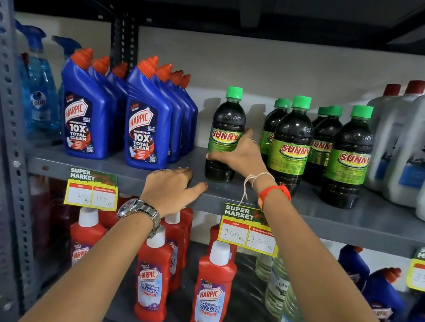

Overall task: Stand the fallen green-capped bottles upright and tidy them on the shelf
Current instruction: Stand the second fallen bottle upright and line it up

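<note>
Several dark green-capped Sunny bottles stand upright on the grey shelf. One bottle stands apart at the left, and my right hand is wrapped around its lower label. The other green-capped bottles are grouped in two rows to the right, the front right one nearest the white jugs. My left hand rests flat on the shelf's front edge, fingers spread, holding nothing. No green-capped bottle lies on its side in view.
Blue Harpic bottles stand close on the left, white red-capped jugs on the right. Price tags hang from the shelf edge. Red Harpic bottles and clear bottles fill the lower shelf. A grey upright post is at far left.
</note>
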The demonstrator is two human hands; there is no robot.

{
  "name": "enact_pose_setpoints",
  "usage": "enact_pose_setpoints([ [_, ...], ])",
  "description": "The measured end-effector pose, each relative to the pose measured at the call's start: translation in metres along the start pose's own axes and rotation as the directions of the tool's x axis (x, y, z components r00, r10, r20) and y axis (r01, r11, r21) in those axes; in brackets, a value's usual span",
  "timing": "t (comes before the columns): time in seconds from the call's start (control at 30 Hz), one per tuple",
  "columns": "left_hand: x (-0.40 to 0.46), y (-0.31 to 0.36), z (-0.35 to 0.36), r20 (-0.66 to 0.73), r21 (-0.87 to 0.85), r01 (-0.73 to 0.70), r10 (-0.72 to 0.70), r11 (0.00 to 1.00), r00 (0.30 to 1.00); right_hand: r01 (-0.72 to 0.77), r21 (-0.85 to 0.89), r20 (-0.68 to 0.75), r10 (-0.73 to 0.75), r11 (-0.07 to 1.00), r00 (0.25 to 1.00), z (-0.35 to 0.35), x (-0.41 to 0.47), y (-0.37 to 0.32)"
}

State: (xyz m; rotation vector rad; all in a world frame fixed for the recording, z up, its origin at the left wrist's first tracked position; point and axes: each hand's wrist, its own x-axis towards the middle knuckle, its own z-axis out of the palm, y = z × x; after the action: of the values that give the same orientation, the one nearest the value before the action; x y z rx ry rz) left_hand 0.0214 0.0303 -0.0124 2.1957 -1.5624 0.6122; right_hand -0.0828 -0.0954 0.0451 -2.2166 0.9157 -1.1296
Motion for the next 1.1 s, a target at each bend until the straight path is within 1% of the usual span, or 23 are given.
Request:
enact_pose_setpoints([
  [0.1,0.000,0.000,0.000,-0.007,-0.003,-0.004,0.004,1.000,1.000,-0.004,0.029,0.032,0.003,1.000,0.999,0.000,-0.001,-0.001],
  [0.2,0.000,-0.001,0.001,-0.013,0.001,-0.002,0.002,1.000,1.000,0.030,-0.026,-0.010,-0.030,0.999,0.999,-0.001,-0.010,-0.001],
  [0.27,0.000,-0.001,0.000,-0.003,-0.008,0.004,-0.004,1.000,1.000,0.066,-0.014,-0.106,-0.068,0.998,0.992,-0.007,-0.024,-0.003],
  [0.3,0.000,-0.002,0.000,0.007,-0.012,0.008,-0.008,1.000,1.000,0.101,0.017,-0.186,-0.096,0.995,0.978,-0.012,-0.032,-0.001],
  [0.37,0.000,-0.002,0.000,0.034,-0.004,0.014,-0.014,1.000,0.999,0.187,0.031,-0.372,-0.162,0.982,0.914,-0.025,-0.052,0.002],
  [0.43,0.000,-0.002,-0.001,0.043,0.004,0.011,-0.011,1.000,0.999,0.193,-0.019,-0.497,-0.177,0.981,0.849,-0.041,-0.069,0.010],
  [0.5,0.002,-0.001,-0.002,0.094,0.014,0.039,-0.040,0.999,0.995,0.145,-0.082,-0.543,-0.166,0.986,0.823,-0.053,-0.078,0.021],
  [0.53,0.004,-0.001,-0.004,0.151,-0.008,0.070,-0.068,0.998,0.986,0.107,-0.118,-0.533,-0.154,0.987,0.832,-0.057,-0.080,0.027],
  [0.57,0.008,-0.002,-0.005,0.214,-0.067,0.118,-0.101,0.991,0.972,0.064,-0.153,-0.503,-0.133,0.986,0.854,-0.061,-0.081,0.033],
  [0.6,0.014,-0.001,-0.007,0.275,-0.170,0.181,-0.130,0.969,0.953,0.019,-0.183,-0.457,-0.102,0.983,0.884,-0.065,-0.081,0.038],
  [0.63,0.022,0.000,-0.008,0.325,-0.318,0.244,-0.137,0.916,0.936,-0.020,-0.211,-0.398,-0.067,0.977,0.915,-0.068,-0.080,0.042],
  [0.67,0.032,0.003,-0.009,0.347,-0.483,0.287,-0.121,0.827,0.930,-0.051,-0.222,-0.333,-0.027,0.974,0.942,-0.070,-0.079,0.046],
  [0.7,0.041,0.006,-0.008,0.340,-0.619,0.304,-0.102,0.724,0.935,-0.076,-0.206,-0.272,0.017,0.976,0.962,-0.073,-0.078,0.048],
  [0.73,0.047,0.012,-0.007,0.319,-0.709,0.300,-0.089,0.639,0.943,-0.099,-0.162,-0.217,0.062,0.982,0.974,-0.075,-0.076,0.050],
  [0.77,0.051,0.017,-0.006,0.299,-0.756,0.293,-0.089,0.585,0.950,-0.124,-0.108,-0.169,0.105,0.986,0.980,-0.078,-0.075,0.051],
  [0.83,0.056,0.023,0.000,0.260,-0.775,0.279,-0.116,0.566,0.958,-0.179,-0.020,-0.108,0.176,0.984,0.978,-0.081,-0.073,0.054],
  [0.9,0.054,0.026,0.004,0.234,-0.761,0.276,-0.148,0.587,0.961,-0.216,0.013,-0.100,0.216,0.976,0.971,-0.082,-0.072,0.057],
  [0.97,0.053,0.028,0.004,0.216,-0.742,0.274,-0.168,0.613,0.962,-0.218,0.007,-0.123,0.217,0.976,0.968,-0.082,-0.072,0.059],
  [1.1,0.051,0.031,0.001,0.206,-0.744,0.270,-0.174,0.611,0.963,-0.211,0.002,-0.121,0.210,0.977,0.970,-0.078,-0.068,0.059],
])
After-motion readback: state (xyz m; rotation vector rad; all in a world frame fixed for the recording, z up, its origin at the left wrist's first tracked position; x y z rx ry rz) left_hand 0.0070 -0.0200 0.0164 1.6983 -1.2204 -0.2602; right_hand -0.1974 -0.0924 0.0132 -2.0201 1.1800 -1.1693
